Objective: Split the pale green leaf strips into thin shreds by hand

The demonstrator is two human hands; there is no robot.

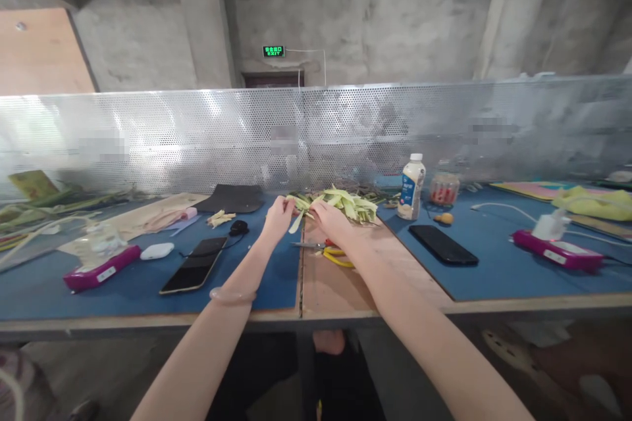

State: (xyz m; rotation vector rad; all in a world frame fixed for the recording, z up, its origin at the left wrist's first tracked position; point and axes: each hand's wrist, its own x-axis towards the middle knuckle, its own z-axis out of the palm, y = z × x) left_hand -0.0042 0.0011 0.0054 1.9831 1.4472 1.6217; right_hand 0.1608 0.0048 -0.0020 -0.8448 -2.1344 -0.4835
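Note:
At the back of the table's middle section, my left hand [281, 214] is closed, its fingertips pinching a green leaf strip [296, 222]. Just to its right, my right hand [327, 218] is closed at the same leaves, fingers pressed together. The strip's far end and part of the fingertips are hidden. Beyond and right of my right hand lies a loose pile of pale green leaf strips [358, 205]. Scissors with yellow handles [340, 258] lie partly under my right forearm, blades pointing left.
A phone [197, 263] and a white earbud case [157, 250] lie left. On the right are another phone [442, 245], a white bottle [411, 187], a jar with red contents [443, 192] and a purple power strip [557, 251]. A perforated metal screen [237, 138] stands behind.

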